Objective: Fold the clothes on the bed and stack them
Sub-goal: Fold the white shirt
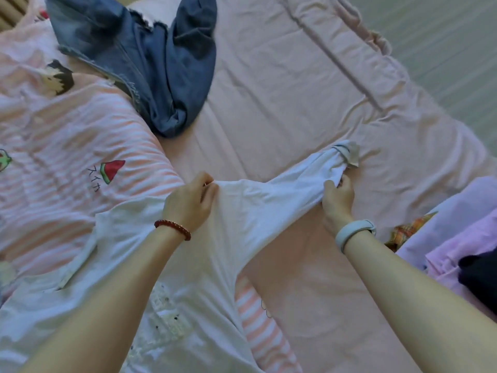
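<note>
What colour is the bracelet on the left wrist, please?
Dark red beads, seen best in the head view.

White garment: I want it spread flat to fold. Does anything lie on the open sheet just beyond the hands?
Nothing visible. Both hands, left and right, grip the white garment; the pink sheet ahead looks bare, with the denim piece off left.

The white shirt runs off the bottom edge; its bunched sleeve hides the right hand's fingers. The black item is cut off at right.
</note>
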